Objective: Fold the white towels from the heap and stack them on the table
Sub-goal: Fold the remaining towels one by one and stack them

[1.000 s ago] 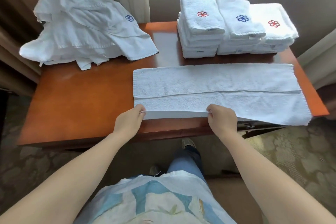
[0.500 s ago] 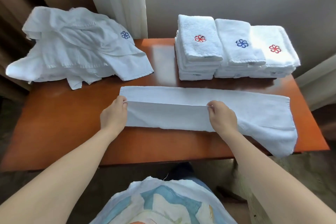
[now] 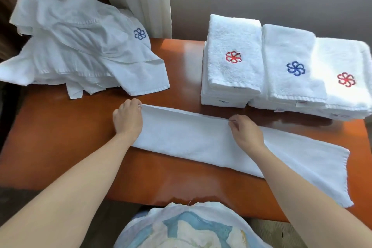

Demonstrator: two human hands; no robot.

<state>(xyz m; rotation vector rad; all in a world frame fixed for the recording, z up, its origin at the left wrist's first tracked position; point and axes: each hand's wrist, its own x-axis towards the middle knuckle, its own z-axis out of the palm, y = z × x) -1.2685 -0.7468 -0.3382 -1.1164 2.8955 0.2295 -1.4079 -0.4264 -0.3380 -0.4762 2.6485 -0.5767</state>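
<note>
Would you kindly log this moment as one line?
left hand pinches towel edge | right hand pinches towel edge | three stacks far right | heap far left

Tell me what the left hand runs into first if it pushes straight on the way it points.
Past a short strip of bare table, the left hand, pinching the towel by its far edge, would likely meet the near corner of the heap; depth is unclear.

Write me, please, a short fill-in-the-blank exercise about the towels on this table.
1. The left hand and right hand each pinch the same ____.
2. The table holds ____ stacks of folded towels.
3. The middle stack bears a ____ flower.
4. The heap lies on the person's ____ side.
Missing words: towel; three; blue; left.
</note>
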